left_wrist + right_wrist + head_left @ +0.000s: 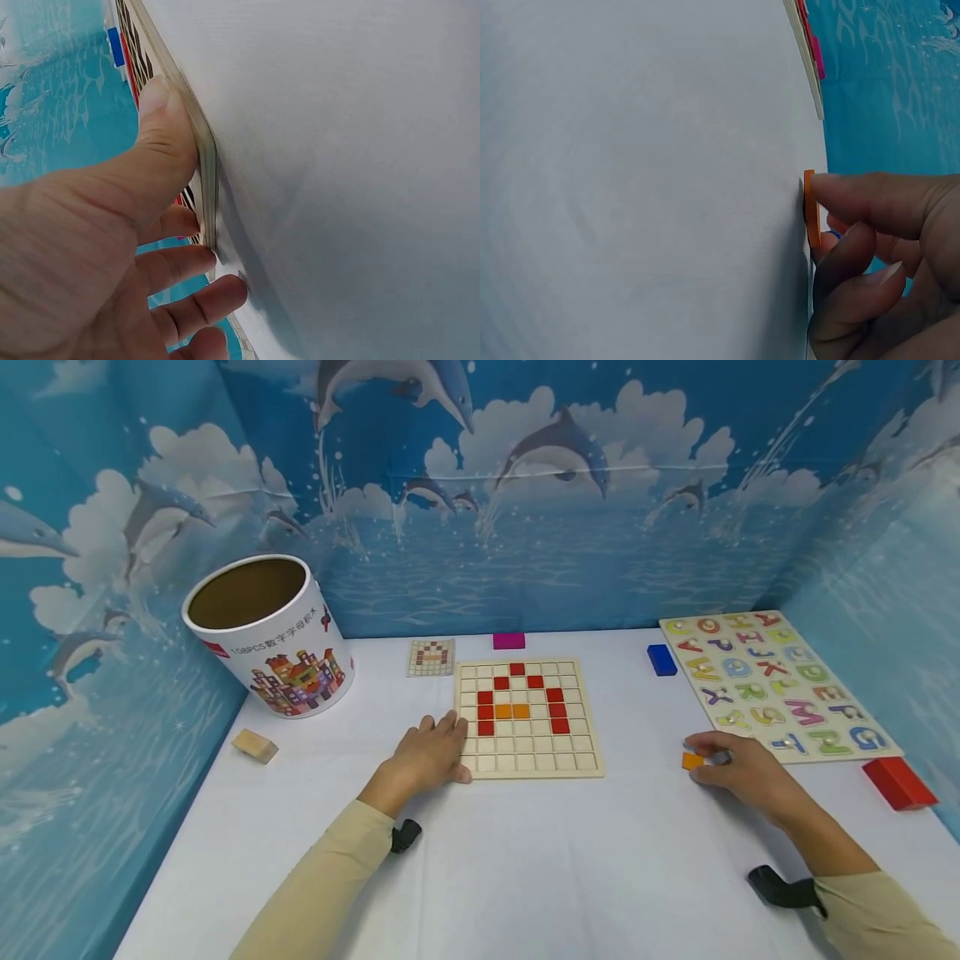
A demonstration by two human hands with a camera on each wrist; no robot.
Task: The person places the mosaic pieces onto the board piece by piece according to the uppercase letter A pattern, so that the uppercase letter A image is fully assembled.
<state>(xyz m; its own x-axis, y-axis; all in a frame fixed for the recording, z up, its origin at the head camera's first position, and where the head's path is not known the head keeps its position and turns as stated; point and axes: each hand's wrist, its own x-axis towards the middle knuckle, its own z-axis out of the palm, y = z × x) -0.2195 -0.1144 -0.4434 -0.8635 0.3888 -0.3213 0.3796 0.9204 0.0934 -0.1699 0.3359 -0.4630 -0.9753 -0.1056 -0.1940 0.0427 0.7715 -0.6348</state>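
Note:
On the white table lies a wooden grid board [536, 765] with several red square tiles and two orange ones set in its cells. My left hand [431, 752] rests at the board's near left corner. In the left wrist view its thumb [169, 131] lies along the board's edge, and the other fingers hang loosely bent beside it. Off to the right of the board, my right hand [742, 768] pinches an orange square tile [692, 761]. The right wrist view shows that tile [811, 206] edge-on at the thumb and fingertips, just over the table.
A small pattern card [431, 657] and a magenta block [509, 641] lie behind the board. Beyond my right hand are an alphabet board [780, 685], a blue block [662, 660] and a red block [898, 782]. At left stand a large printed bucket [300, 668] and a plain wooden block [255, 746].

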